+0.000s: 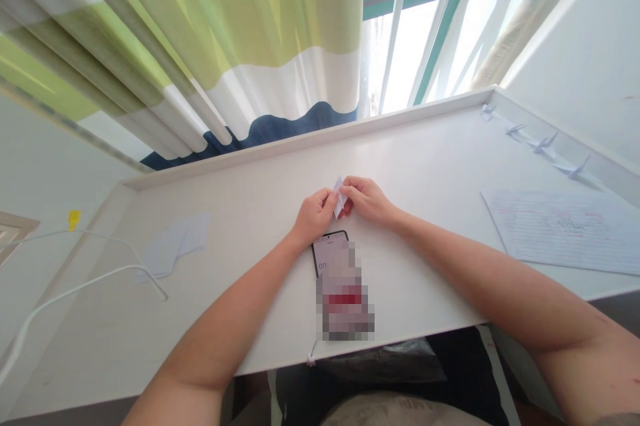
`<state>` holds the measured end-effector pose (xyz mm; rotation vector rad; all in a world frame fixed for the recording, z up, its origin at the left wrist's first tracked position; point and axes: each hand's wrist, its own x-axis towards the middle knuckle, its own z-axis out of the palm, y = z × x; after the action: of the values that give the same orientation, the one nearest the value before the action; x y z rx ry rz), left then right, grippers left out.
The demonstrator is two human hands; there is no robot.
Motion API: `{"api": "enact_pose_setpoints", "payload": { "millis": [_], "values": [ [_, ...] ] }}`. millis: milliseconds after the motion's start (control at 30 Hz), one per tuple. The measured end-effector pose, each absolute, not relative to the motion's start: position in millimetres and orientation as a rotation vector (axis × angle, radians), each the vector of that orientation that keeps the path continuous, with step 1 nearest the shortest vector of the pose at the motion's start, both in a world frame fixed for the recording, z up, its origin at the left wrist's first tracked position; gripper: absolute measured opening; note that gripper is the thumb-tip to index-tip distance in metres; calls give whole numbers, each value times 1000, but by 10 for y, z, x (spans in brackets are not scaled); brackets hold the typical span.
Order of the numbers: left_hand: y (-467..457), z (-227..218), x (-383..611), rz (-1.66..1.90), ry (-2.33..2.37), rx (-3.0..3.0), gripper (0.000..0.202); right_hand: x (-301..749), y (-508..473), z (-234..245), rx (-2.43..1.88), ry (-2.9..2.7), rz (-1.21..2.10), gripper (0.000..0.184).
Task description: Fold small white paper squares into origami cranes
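Observation:
Between my two hands is a small piece of folded white paper [339, 202], held up just off the middle of the desk. My left hand [317, 213] pinches its left side, thumb and fingers closed. On the other side my right hand [366, 199] grips the paper with thumb and forefinger, the other fingers curled. Parts of the paper are covered by my fingertips. Just below my hands a phone [330, 254] lies face up, its screen partly pixelated.
Several folded paper shapes [544, 143] line the desk's right rim. Below them lies a sheet of lined paper [560, 226] with writing. Loose white paper pieces [173, 243] rest at left, near a white cable [100, 274]. A striped curtain [280, 19] hangs behind the white desk [425, 146].

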<state>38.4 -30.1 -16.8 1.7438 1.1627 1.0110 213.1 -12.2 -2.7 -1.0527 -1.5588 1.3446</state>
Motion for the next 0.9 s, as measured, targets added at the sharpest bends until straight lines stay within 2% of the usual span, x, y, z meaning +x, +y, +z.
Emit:
{"api": "enact_pose_setpoints", "payload": {
  "millis": [100, 367, 633, 767, 900],
  "values": [
    [-280, -159, 400, 1011, 1115, 1662, 48, 2120, -99, -46, -1029, -1559, 1290, 21],
    [-241, -142, 359, 980, 955, 1499, 48, 2143, -93, -94, -1052, -1696, 1038, 38],
    [-210, -192, 332, 1017, 968, 1509, 44, 2164, -110, -138, -1004, -1629, 1218, 56],
    [-175, -206, 324, 1086, 1025, 1480, 42, 2179, -111, -157, -956, -1621, 1273, 57],
    [-143, -226, 344, 1174, 1070, 1535, 34, 2198, -101, -191, -1003, -1649, 1103, 48]
  ]
}}
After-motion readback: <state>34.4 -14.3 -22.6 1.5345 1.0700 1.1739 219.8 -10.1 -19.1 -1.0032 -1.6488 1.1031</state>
